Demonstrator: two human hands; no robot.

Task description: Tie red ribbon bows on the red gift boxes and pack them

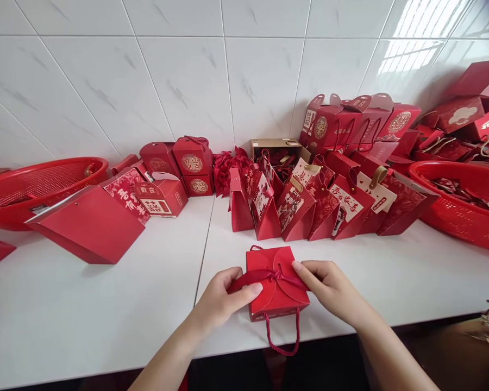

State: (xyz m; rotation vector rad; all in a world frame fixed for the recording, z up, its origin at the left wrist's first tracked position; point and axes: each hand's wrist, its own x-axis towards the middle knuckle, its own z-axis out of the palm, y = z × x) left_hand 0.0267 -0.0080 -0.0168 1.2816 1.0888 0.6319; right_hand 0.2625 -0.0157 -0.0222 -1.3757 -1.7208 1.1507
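Note:
A red gift box (283, 301) sits near the front edge of the table, its curved top flaps folded together. Across its top runs a dark red ribbon (250, 278), knotted in the middle. A twisted cord handle (283, 347) hangs from the near side over the table's edge. My left hand (224, 296) grips the box's left side, thumb on top by the ribbon, fingers partly hidden. On the right side, my right hand (326, 279) is closed, its thumb resting on the upper right edge and its other fingers curled beside the box.
Several red gift bags (295, 209) stand in a row behind. Stacked boxes (193, 163) and a pile of red ribbons (228, 168) line the wall. Red plastic baskets stand left (65, 174) and right (464, 217). A large red bag (93, 222) leans at left.

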